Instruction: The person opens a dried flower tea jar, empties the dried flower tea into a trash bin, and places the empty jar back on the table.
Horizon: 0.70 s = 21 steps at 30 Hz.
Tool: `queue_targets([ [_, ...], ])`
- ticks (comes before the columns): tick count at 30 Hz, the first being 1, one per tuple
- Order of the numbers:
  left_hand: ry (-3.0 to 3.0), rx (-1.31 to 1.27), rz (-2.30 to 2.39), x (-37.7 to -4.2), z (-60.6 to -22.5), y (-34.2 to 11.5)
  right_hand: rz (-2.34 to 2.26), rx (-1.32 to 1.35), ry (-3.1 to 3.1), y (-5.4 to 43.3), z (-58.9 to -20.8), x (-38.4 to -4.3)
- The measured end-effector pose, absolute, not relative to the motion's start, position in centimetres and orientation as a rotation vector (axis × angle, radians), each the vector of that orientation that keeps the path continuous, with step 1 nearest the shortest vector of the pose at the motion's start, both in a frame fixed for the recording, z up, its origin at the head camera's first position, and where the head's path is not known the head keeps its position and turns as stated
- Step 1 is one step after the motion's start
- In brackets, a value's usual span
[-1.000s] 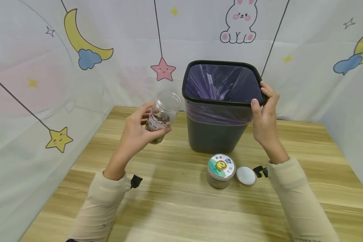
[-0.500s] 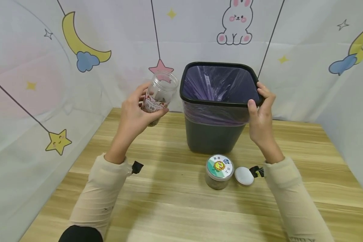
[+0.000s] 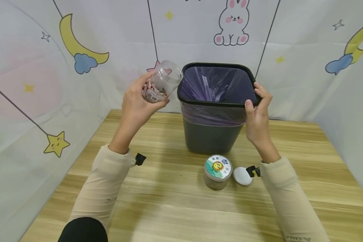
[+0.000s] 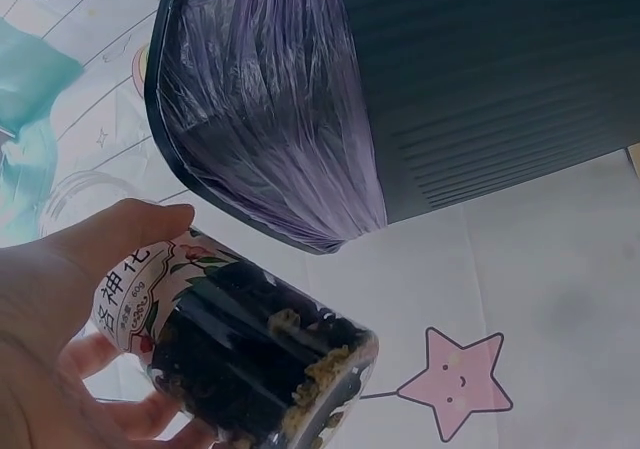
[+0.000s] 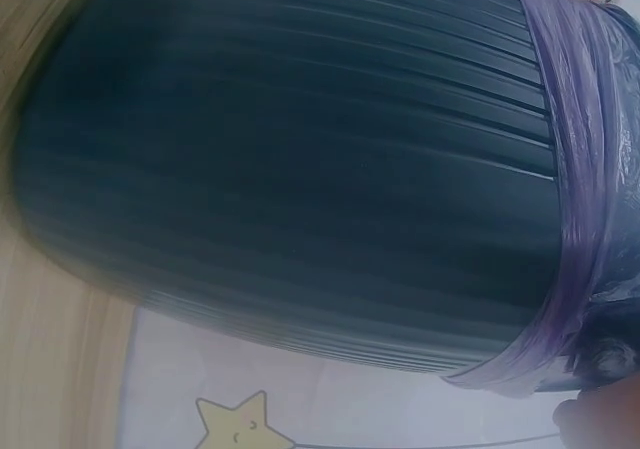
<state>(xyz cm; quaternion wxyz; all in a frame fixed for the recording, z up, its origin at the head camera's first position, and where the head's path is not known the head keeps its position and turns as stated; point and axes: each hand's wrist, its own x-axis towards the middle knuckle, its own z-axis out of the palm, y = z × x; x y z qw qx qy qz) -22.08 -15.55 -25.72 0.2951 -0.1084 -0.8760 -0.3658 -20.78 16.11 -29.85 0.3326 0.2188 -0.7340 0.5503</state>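
A clear plastic jar [image 3: 158,85] with a floral paper label is gripped in my left hand [image 3: 136,104]. It has no lid on and leans toward the bin, its mouth close by the bin's left rim. Dark and yellowish dried bits lie in the lower part of the jar [image 4: 260,349] in the left wrist view. My right hand [image 3: 258,121] holds the right rim of a dark trash bin [image 3: 213,136], thumb in front and fingers on the side. A purple plastic liner [image 3: 205,84] covers the inside of the bin and folds over its rim.
A squat round tub [image 3: 217,172] with a sunflower picture on its lid stands in front of the bin. Right of it lies a small white lid [image 3: 242,176]. The wooden table [image 3: 169,211] meets a patterned cloth backdrop [image 3: 127,30] behind.
My left hand has raised the jar and tilted it further toward the bin's left rim. My right hand keeps its hold on the bin. The view has shifted slightly.
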Motion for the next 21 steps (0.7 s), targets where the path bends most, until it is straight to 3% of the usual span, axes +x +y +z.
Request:
queue_targets([
  [21, -2.31, -0.295, -0.762, -24.0, -24.4, -13.5, 1.435, 0.526, -1.906, 15.8, -30.0, -20.9],
])
